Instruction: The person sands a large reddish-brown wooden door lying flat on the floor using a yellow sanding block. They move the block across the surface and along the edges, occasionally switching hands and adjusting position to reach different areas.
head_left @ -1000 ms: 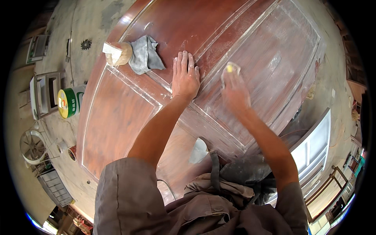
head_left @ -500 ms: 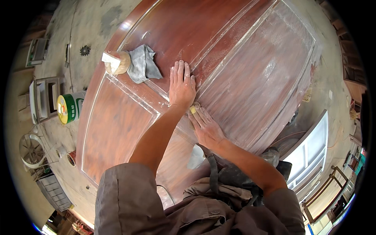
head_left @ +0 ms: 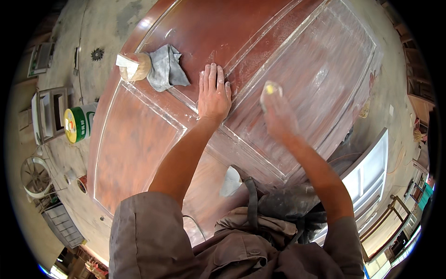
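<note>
A large reddish-brown wooden panel (head_left: 260, 153), like a door, lies before me, with raised mouldings and pale dust over much of it. My left hand (head_left: 214, 95) rests flat on it beside a moulding, fingers stretched out and holding nothing. To its right, my right hand (head_left: 280, 111) is blurred by motion over the dusty right section. Its fingers press on a small pale pad (head_left: 269, 87) with a yellow patch at the tip; most of the pad is hidden. Left of my left hand, a grey crumpled sheet (head_left: 166, 67) lies against a round tan object (head_left: 135, 66) topped with white paper.
A white-and-green bucket (head_left: 80, 123) with a yellow lid stands on the floor at left. Farther left are a spoked wheel (head_left: 36, 176) and a white frame (head_left: 51, 114). A white panelled door piece (head_left: 367, 167) leans at right. A pale scrap (head_left: 230, 182) lies near my waist.
My right hand has moved up and to the right with the pad, away from beside my left wrist. My left hand stays flat in nearly the same place; the whole view has shifted slightly.
</note>
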The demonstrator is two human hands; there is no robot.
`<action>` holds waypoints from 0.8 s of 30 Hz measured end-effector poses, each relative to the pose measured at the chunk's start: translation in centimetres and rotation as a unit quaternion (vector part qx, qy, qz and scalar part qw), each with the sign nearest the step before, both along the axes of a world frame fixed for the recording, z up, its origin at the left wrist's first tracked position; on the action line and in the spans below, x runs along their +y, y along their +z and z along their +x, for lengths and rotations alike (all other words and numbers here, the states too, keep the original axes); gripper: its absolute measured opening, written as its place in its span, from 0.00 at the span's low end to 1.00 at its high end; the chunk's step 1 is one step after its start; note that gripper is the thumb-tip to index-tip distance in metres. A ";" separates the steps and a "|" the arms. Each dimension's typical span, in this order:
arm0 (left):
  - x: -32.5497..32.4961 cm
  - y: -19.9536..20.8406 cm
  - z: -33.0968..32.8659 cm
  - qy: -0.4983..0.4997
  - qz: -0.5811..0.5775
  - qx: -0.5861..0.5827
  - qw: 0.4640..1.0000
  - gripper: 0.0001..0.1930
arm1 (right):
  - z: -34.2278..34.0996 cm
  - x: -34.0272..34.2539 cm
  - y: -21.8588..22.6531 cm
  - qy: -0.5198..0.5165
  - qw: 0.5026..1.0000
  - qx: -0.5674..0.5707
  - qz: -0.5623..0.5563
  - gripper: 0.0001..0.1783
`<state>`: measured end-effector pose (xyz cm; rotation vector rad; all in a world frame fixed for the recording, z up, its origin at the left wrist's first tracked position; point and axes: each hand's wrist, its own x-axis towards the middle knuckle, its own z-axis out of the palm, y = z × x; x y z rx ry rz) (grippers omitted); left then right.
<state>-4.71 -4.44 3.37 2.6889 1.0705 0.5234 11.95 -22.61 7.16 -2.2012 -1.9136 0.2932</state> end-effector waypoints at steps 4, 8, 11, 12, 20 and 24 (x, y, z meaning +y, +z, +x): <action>-0.6 0.0 0.6 0.000 0.000 -0.003 1.000 0.28 | -4.8 -2.4 -1.4 -0.085 0.996 0.008 -0.026 0.35; -0.7 -0.4 0.3 0.007 -0.011 0.006 1.000 0.28 | -8.2 -5.9 -0.1 0.122 0.990 0.062 -0.007 0.36; -0.2 0.3 0.5 0.004 -0.001 0.003 1.000 0.28 | 0.7 -2.9 -1.5 -0.026 0.999 0.000 0.023 0.33; -0.2 0.4 0.5 0.005 0.000 0.006 1.000 0.28 | 0.7 -2.5 -1.2 -0.065 0.998 0.021 -0.003 0.33; -0.6 -0.4 0.4 0.002 -0.003 -0.002 1.000 0.27 | -6.8 -8.2 -0.7 0.069 0.994 0.083 0.002 0.33; -1.4 -0.3 -0.6 -0.001 -0.003 0.002 1.000 0.27 | 1.1 -4.4 -1.4 -0.140 0.986 0.085 -0.042 0.33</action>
